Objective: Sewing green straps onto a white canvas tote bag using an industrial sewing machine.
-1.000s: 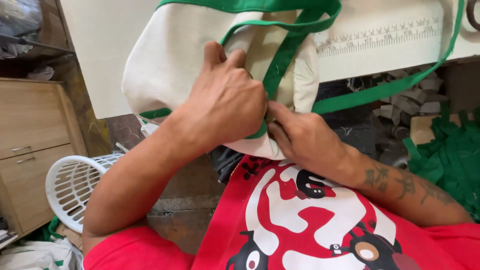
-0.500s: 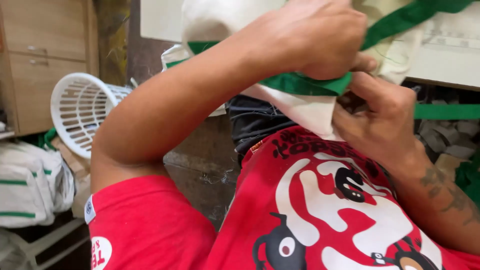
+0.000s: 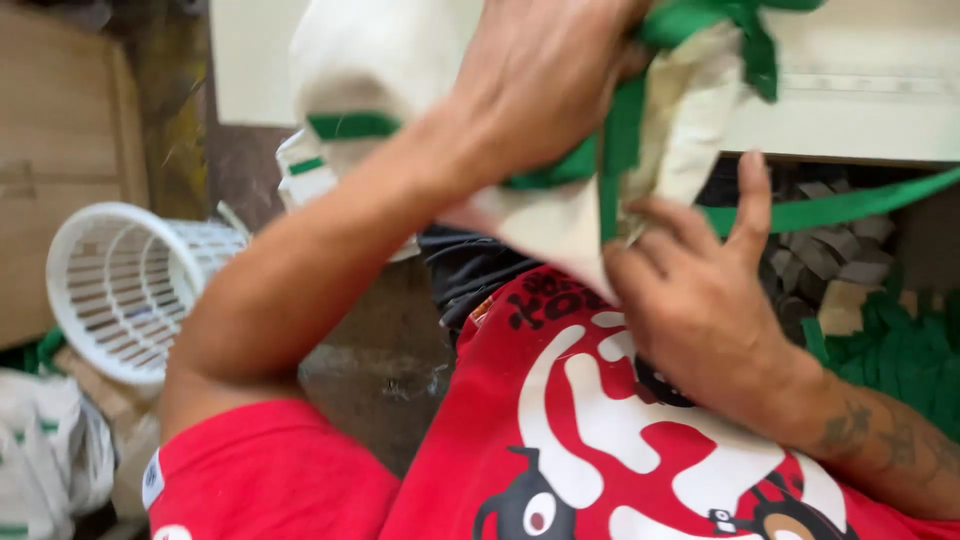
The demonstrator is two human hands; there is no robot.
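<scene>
— Head view: what fills our sight first?

— Our red shirt [image 3: 600, 450] with its white and black print, low in the frame. Above it we hold up a cream bag [image 3: 560, 200] with green trim, in front of the pale counter [image 3: 850, 110].

— And our hands?

— Our left hand [image 3: 540, 80] is closed around the bag's top, where the green strap [image 3: 720, 30] bunches. Our right hand [image 3: 690, 300] pinches the bag's lower corner between thumb and forefinger, the other fingers spread loose.

— Anything else around us?

— A white basket [image 3: 120, 290] lies on its side at left; green fabric [image 3: 900, 360] is piled at right.
</scene>
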